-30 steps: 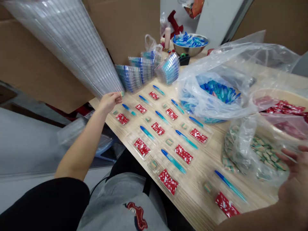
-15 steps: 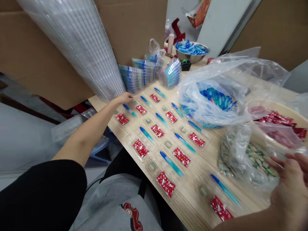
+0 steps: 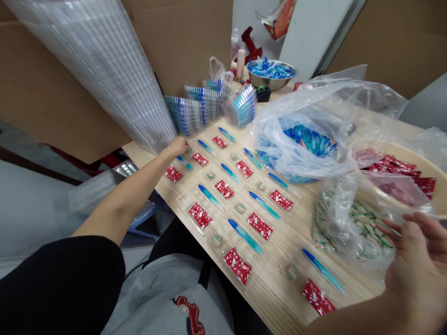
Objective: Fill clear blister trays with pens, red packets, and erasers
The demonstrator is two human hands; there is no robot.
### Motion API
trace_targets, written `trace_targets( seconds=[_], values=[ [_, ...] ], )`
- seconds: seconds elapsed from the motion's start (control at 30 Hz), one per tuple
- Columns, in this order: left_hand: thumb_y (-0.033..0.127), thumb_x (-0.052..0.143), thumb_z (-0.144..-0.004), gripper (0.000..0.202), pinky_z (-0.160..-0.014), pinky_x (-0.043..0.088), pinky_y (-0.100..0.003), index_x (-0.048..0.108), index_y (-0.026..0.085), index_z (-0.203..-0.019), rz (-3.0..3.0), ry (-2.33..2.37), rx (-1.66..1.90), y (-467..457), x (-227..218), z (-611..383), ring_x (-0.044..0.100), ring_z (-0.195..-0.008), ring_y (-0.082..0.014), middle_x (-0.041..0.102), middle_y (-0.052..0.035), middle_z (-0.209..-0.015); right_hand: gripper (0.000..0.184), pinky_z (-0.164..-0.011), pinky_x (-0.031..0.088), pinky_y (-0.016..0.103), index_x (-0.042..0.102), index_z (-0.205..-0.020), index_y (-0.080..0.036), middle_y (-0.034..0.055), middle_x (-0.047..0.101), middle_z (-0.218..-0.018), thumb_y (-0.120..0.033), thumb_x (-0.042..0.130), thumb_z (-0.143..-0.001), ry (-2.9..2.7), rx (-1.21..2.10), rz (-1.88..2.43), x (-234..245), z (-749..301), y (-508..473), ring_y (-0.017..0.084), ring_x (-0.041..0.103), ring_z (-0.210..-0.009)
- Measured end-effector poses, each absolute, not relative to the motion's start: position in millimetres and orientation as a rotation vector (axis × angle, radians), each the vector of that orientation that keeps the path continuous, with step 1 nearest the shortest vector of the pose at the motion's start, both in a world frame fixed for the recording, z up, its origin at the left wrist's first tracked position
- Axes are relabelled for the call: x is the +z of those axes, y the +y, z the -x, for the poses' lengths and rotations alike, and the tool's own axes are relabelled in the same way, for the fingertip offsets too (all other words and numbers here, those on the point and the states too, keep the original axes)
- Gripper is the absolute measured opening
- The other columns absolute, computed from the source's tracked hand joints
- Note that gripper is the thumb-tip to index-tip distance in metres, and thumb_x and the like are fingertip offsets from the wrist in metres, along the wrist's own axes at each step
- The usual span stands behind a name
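My left hand (image 3: pixel 179 146) reaches to the far left of the table. Its fingers are pinched together over the end clear plastic tray, close to a blue pen (image 3: pixel 184 163); whatever is in the pinch is hidden. My right hand (image 3: pixel 414 253) is at the lower right, fingers apart, against the rim of a clear plastic bag (image 3: pixel 340 209) of small green-and-beige squares (image 3: pixel 366 223). Between the hands lie rows of clear trays, each with a blue-to-turquoise pen (image 3: pixel 245 236) and a red white-spotted packet (image 3: pixel 238 265). Small squares (image 3: pixel 217 240) lie in many of them.
Another bag (image 3: pixel 275 139) holds blue pieces. A cream basin (image 3: pixel 435 167) holds red packets. Stacked filled trays (image 3: pixel 185 116) and a metal bowl (image 3: pixel 272 83) stand at the back. A tall stack of clear trays (image 3: pixel 101 70) leans at left by cardboard.
The view has shifted slightly, moving the table contents left in the picture. My left hand has drawn a little nearer the end pen, partly covering it. My right hand stays by the bag.
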State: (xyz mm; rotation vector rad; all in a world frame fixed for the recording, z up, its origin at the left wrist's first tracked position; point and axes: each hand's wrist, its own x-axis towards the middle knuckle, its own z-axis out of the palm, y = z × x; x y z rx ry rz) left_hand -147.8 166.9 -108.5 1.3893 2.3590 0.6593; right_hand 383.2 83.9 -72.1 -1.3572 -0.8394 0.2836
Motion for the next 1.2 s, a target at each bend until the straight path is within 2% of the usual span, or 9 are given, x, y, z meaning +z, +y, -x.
trace_targets(
  seconds=[0.27, 0.37, 0.47, 0.57, 0.7, 0.83, 0.93, 1.07, 1.2],
  values=[
    [0.013, 0.059, -0.072, 0.012, -0.076, 0.039, -0.030, 0.054, 0.017, -0.062, -1.495, 2.502, 0.421, 161.9, -106.5, 141.7, 0.060, -0.081, -0.0243, 0.060, -0.0049, -0.067, 0.033, -0.082, 0.051, 0.064, 0.077, -0.080, -0.024, 0.0072, 0.065, -0.072, -0.040, 0.076, -0.052, -0.849, 0.288, 1.343, -73.2, -383.8, 83.1, 0.025, 0.063, -0.058],
    [0.016, 0.055, -0.077, 0.013, -0.083, 0.041, -0.034, 0.058, 0.015, -0.064, -1.546, 2.540, 0.327, 157.8, -108.4, 136.4, 0.062, -0.093, -0.0303, 0.067, -0.0117, -0.080, 0.034, -0.083, 0.050, 0.064, 0.077, -0.082, -0.022, 0.0076, 0.064, -0.069, -0.039, 0.075, -0.052, -0.862, 0.292, 1.362, -72.7, -383.3, 82.4, 0.026, 0.064, -0.059],
    [0.021, 0.051, -0.084, 0.017, -0.091, 0.040, -0.040, 0.063, 0.011, -0.079, -1.605, 2.580, 0.273, 153.0, -115.0, 129.2, 0.058, -0.108, -0.0358, 0.066, -0.0210, -0.105, 0.035, -0.082, 0.051, 0.063, 0.078, -0.083, -0.021, 0.0076, 0.064, -0.066, -0.039, 0.074, -0.052, -0.859, 0.277, 1.361, -72.3, -382.5, 80.8, 0.026, 0.064, -0.058],
    [0.023, 0.046, -0.087, 0.026, -0.097, 0.037, -0.047, 0.063, 0.008, -0.100, -1.638, 2.618, 0.265, 149.9, -120.0, 125.4, 0.056, -0.114, -0.0381, 0.060, -0.0252, -0.120, 0.036, -0.082, 0.051, 0.062, 0.078, -0.087, -0.021, 0.0075, 0.066, -0.068, -0.038, 0.073, -0.056, -0.881, 0.291, 1.373, -73.1, -383.1, 79.2, 0.025, 0.064, -0.059],
    [0.025, 0.048, -0.087, 0.024, -0.095, 0.035, -0.049, 0.065, 0.010, -0.093, -1.674, 2.640, 0.281, 146.2, -114.3, 126.6, 0.056, -0.111, -0.0368, 0.065, -0.0213, -0.109, 0.034, -0.079, 0.054, 0.057, 0.076, -0.091, -0.020, 0.0068, 0.067, -0.073, -0.034, 0.070, -0.061, -0.907, 0.296, 1.344, -77.2, -386.1, 79.8, 0.022, 0.066, -0.060],
    [0.055, 0.046, -0.089, 0.044, -0.094, 0.033, -0.037, 0.066, 0.016, -0.086, -1.874, 2.519, 0.424, 145.6, -95.9, 109.1, 0.053, -0.112, -0.0274, 0.066, -0.0062, -0.083, 0.031, -0.071, 0.058, 0.047, 0.074, -0.090, -0.017, 0.0064, 0.068, -0.081, -0.030, 0.070, -0.062, -0.890, 0.292, 1.233, -79.3, -387.0, 78.6, 0.018, 0.066, -0.061],
    [0.069, 0.045, -0.084, 0.056, -0.089, 0.037, -0.032, 0.066, 0.016, -0.085, -2.127, 2.204, 0.562, 155.8, -81.1, 62.8, 0.055, -0.101, -0.0229, 0.064, -0.0023, -0.081, 0.030, -0.069, 0.061, 0.042, 0.070, -0.091, -0.017, 0.0036, 0.067, -0.084, -0.031, 0.071, -0.065, -0.832, 0.344, 1.139, -77.5, -386.9, 75.5, 0.015, 0.066, -0.061],
    [0.055, 0.046, -0.090, 0.043, -0.093, 0.042, -0.035, 0.066, 0.017, -0.092, -2.501, 1.468, 0.740, 163.3, -59.2, -47.0, 0.058, -0.099, -0.0216, 0.067, -0.0073, -0.101, 0.028, -0.072, 0.063, 0.040, 0.066, -0.094, -0.018, 0.0003, 0.067, -0.086, -0.034, 0.070, -0.071, -0.763, 0.382, 1.090, -77.4, -390.6, 71.5, 0.013, 0.067, -0.066],
    [0.029, 0.049, -0.093, 0.022, -0.092, 0.044, -0.031, 0.065, 0.017, -0.101, -2.607, 0.808, 0.695, 157.3, -43.0, -175.9, 0.060, -0.101, -0.0172, 0.068, -0.0071, -0.104, 0.025, -0.076, 0.063, 0.037, 0.066, -0.096, -0.020, -0.0008, 0.067, -0.090, -0.031, 0.070, -0.074, -0.753, 0.397, 1.076, -79.9, -396.4, 66.6, 0.011, 0.068, -0.071]
  ],
)
